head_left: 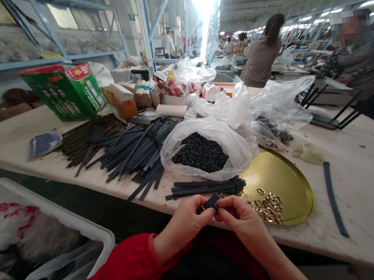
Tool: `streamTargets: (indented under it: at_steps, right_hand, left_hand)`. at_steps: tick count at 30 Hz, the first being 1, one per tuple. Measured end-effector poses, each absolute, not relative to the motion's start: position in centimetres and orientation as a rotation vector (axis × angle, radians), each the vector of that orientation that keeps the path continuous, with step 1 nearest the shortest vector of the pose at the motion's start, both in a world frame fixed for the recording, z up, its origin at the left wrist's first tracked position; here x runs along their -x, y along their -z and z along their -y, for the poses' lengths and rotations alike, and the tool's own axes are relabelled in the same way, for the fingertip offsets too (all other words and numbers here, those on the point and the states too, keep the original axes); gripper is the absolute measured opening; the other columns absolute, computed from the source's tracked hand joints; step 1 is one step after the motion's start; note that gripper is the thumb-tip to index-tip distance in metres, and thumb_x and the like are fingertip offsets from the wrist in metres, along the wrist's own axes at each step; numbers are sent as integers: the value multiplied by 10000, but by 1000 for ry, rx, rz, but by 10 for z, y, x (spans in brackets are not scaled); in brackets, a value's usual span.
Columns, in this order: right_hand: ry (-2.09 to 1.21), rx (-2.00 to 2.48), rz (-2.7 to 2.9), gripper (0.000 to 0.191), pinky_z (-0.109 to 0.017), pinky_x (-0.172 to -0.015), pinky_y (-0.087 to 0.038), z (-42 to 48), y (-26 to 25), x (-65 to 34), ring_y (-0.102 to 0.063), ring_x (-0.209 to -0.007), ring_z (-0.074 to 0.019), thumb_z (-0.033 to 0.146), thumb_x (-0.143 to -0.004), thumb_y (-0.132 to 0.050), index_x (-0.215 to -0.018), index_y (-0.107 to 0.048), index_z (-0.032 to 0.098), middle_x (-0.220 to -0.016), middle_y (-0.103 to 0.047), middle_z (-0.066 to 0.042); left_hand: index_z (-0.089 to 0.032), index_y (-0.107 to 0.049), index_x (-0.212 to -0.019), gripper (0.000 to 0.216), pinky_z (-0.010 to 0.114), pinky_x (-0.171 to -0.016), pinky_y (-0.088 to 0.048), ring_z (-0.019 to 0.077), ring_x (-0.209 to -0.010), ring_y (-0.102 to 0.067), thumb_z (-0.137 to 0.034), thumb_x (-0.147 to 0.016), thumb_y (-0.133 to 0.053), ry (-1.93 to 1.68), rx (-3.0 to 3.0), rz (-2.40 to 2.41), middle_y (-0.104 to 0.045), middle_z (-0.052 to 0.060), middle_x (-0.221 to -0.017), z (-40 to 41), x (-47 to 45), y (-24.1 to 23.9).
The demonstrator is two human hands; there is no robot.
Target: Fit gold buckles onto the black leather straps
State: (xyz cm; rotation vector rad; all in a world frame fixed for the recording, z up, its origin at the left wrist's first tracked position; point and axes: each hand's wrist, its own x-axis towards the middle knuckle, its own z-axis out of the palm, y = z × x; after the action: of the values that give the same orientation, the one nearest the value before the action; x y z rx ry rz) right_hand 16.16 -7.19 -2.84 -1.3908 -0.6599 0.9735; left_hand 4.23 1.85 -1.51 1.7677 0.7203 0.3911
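Note:
My left hand (188, 220) and my right hand (239, 218) meet at the table's near edge, both pinched on one short black strip (211, 202). Just beyond them lies a small bundle of black strips (204, 187). To the right sits a round gold tray (281, 178) holding several small gold metal clips (267, 206). Behind the bundle an open clear plastic bag (209, 148) holds many small black pieces. A large heap of long black strips (129, 150) spreads over the table to the left.
A single black strip (333, 199) lies right of the tray. A green carton (65, 91), boxes and plastic bags crowd the back of the table. A white bin (43, 250) with bags stands at my left. Other people work at the right and far back.

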Motion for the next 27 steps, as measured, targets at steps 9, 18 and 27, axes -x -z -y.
streamTargets:
  at_steps: [9, 18, 27]
  right_hand:
    - [-993, 1441, 869, 231, -251, -590, -439, 82, 43, -168, -546, -625, -133, 399, -706, -650, -776, -566, 195, -687, -609, 6]
    - [-1369, 1199, 415, 362, -208, -483, -414, 87, 43, -163, -522, -486, -83, 494, -679, -659, -800, -587, 161, -626, -613, 3]
    - [-1440, 1026, 138, 287, -196, -563, -482, 97, 54, -159, -580, -555, -72, 269, -602, -775, -829, -620, 189, -719, -648, 15]
  left_hand:
    - [-113, -597, -779, 160, 180, -458, -283, 76, -523, -411, -251, -727, -533, -142, -1571, -659, -492, -47, -574, -15, -42, 13]
    - [-174, -619, -788, 185, 246, -604, -365, 162, -669, -548, -222, -840, -448, -230, -2480, -449, -621, 33, -727, -15, -35, 13]
    - [-187, -623, -878, 280, 228, -588, -354, 154, -687, -561, -319, -896, -377, -97, -2472, -494, -640, 31, -775, -15, -26, 9]
